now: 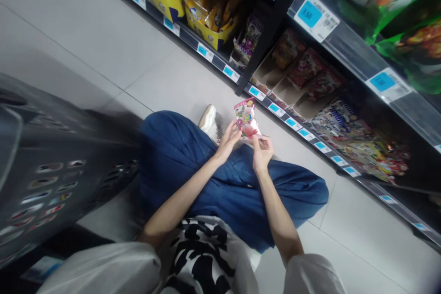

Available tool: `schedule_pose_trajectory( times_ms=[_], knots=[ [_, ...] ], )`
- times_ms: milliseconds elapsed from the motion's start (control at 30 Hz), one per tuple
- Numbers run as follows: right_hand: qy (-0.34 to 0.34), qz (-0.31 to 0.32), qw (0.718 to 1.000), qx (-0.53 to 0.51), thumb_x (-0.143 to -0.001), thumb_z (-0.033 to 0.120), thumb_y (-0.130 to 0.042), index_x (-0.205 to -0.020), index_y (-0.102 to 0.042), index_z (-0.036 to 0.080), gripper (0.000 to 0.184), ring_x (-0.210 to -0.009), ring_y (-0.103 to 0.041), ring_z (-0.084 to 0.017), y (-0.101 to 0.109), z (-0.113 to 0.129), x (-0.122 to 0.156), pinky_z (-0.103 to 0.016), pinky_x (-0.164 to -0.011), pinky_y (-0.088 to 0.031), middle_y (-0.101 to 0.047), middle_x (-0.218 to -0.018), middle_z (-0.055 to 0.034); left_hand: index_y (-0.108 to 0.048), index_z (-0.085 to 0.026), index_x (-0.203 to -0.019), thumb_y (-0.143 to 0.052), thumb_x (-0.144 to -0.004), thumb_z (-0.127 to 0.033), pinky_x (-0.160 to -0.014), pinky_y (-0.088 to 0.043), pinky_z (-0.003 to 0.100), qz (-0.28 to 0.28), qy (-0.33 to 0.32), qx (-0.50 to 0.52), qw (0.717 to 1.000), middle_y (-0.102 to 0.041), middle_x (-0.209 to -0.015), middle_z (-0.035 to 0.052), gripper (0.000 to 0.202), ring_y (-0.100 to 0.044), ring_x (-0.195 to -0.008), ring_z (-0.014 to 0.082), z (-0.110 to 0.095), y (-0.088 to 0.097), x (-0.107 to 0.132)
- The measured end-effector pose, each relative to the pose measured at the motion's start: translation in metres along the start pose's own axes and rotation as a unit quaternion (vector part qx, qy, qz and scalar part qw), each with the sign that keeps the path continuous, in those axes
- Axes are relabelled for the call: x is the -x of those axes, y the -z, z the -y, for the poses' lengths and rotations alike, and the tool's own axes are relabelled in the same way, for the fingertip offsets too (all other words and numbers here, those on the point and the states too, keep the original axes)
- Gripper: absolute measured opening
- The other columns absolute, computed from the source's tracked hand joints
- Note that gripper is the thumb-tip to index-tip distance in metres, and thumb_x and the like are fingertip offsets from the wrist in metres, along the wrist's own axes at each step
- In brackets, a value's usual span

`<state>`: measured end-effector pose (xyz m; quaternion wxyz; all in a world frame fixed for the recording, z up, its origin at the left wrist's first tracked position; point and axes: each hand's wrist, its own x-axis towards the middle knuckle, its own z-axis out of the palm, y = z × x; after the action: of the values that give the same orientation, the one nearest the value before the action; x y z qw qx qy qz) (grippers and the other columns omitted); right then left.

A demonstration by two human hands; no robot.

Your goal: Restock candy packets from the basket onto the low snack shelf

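Observation:
I am crouched on a shop floor in blue trousers. Both hands hold a small pink and red snack packet [245,118] above my knees. My left hand [228,140] grips its left edge with fingers curled round it. My right hand [262,149] pinches its lower right corner. The packet stands upright, its printed face toward me, in front of the low shelf.
A dark shelf unit [312,135] with blue price tags runs along the right, filled with snack bags and yellow display boxes [203,27]. A dark grey plastic basket [51,165] stands at my left. My white shoe [208,121] rests on the pale tiled floor [103,41].

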<state>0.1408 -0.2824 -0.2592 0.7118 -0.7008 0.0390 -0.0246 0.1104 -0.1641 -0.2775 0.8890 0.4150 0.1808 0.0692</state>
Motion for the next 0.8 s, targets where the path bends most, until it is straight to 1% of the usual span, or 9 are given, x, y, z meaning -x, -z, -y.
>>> schedule_pose_trajectory(
  times_ms=[67,133,200,267,367,433,533,633,800],
  knots=[
    [0.106,0.05,0.99,0.085,-0.084,0.037,-0.073,-0.085,-0.067,0.02,0.018,-0.089,-0.071,-0.02,-0.001,0.001,0.007,-0.036,-0.08,-0.061,-0.074,-0.097,-0.0069,-0.052,-0.032,-0.142,-0.071,-0.086,-0.051,-0.108,-0.046,0.039,0.009,0.026,0.073,0.997,-0.052,-0.148,0.0044,0.062,-0.053,-0.132,0.0259,-0.006,-0.002,0.001],
    [0.229,0.147,0.95,0.152,-0.089,0.027,-0.069,-0.09,-0.074,0.023,0.007,-0.1,-0.071,-0.022,-0.001,0.003,0.015,-0.042,-0.091,-0.059,-0.076,-0.104,-0.0069,-0.055,-0.027,-0.139,-0.062,-0.087,-0.063,-0.108,-0.046,0.042,0.027,0.053,0.152,0.987,-0.058,-0.14,0.0081,0.064,-0.054,-0.131,0.0283,-0.014,-0.003,0.003],
    [0.324,0.235,0.897,0.188,-0.09,0.018,-0.068,-0.098,-0.076,0.027,0.015,-0.105,-0.069,-0.023,-0.001,0.006,0.022,-0.044,-0.095,-0.058,-0.076,-0.107,-0.0041,-0.058,-0.02,-0.137,-0.05,-0.087,-0.075,-0.109,-0.045,0.048,0.053,0.089,0.214,0.971,-0.062,-0.134,0.0131,0.075,-0.055,-0.131,0.0324,-0.023,-0.003,0.005],
    [0.372,0.274,0.864,0.2,-0.089,0.014,-0.067,-0.104,-0.077,0.03,0.024,-0.103,-0.069,-0.023,-0.003,0.007,0.027,-0.042,-0.09,-0.059,-0.076,-0.108,-0.0024,-0.056,-0.016,-0.138,-0.04,-0.087,-0.08,-0.109,-0.044,0.053,0.077,0.128,0.245,0.958,-0.063,-0.132,0.0165,0.083,-0.055,-0.13,0.0357,-0.03,-0.002,0.007],
    [0.396,0.276,0.854,0.192,-0.089,0.011,-0.068,-0.107,-0.076,0.031,0.029,-0.094,-0.069,-0.021,-0.006,0.008,0.028,-0.04,-0.082,-0.06,-0.076,-0.108,-0.0019,-0.055,-0.012,-0.139,-0.036,-0.089,-0.079,-0.109,-0.043,0.057,0.104,0.165,0.272,0.942,-0.063,-0.131,0.0199,0.086,-0.056,-0.128,0.0377,-0.035,-0.002,0.007],
    [0.397,0.28,0.855,0.181,-0.088,0.008,-0.068,-0.109,-0.076,0.031,0.033,-0.094,-0.069,-0.021,-0.007,0.009,0.027,-0.039,-0.082,-0.059,-0.076,-0.108,-0.0021,-0.056,-0.011,-0.138,-0.034,-0.09,-0.078,-0.109,-0.042,0.057,0.115,0.175,0.288,0.934,-0.063,-0.132,0.0215,0.086,-0.057,-0.127,0.0385,-0.036,-0.001,0.006],
    [0.388,0.29,0.856,0.182,-0.088,0.007,-0.067,-0.11,-0.075,0.03,0.033,-0.096,-0.068,-0.021,-0.007,0.009,0.026,-0.04,-0.085,-0.059,-0.075,-0.109,-0.0022,-0.057,-0.011,-0.138,-0.031,-0.092,-0.075,-0.108,-0.042,0.057,0.108,0.174,0.3,0.932,-0.063,-0.132,0.0216,0.083,-0.058,-0.126,0.0383,-0.035,-0.001,0.005],
    [0.374,0.294,0.857,0.198,-0.091,0.012,-0.065,-0.106,-0.076,0.03,0.026,-0.096,-0.069,-0.021,-0.006,0.006,0.025,-0.041,-0.087,-0.058,-0.076,-0.108,-0.0023,-0.055,-0.012,-0.14,-0.028,-0.094,-0.073,-0.109,-0.042,0.056,0.097,0.17,0.298,0.934,-0.064,-0.131,0.0206,0.081,-0.058,-0.126,0.037,-0.034,-0.001,0.005],
    [0.343,0.298,0.865,0.213,-0.093,0.017,-0.062,-0.1,-0.077,0.029,0.02,-0.097,-0.069,-0.021,-0.005,0.003,0.026,-0.041,-0.088,-0.058,-0.076,-0.106,-0.0027,-0.056,-0.011,-0.139,-0.03,-0.094,-0.074,-0.11,-0.042,0.056,0.082,0.173,0.29,0.938,-0.065,-0.129,0.0206,0.082,-0.057,-0.127,0.0375,-0.034,-0.002,0.005]
  ],
)
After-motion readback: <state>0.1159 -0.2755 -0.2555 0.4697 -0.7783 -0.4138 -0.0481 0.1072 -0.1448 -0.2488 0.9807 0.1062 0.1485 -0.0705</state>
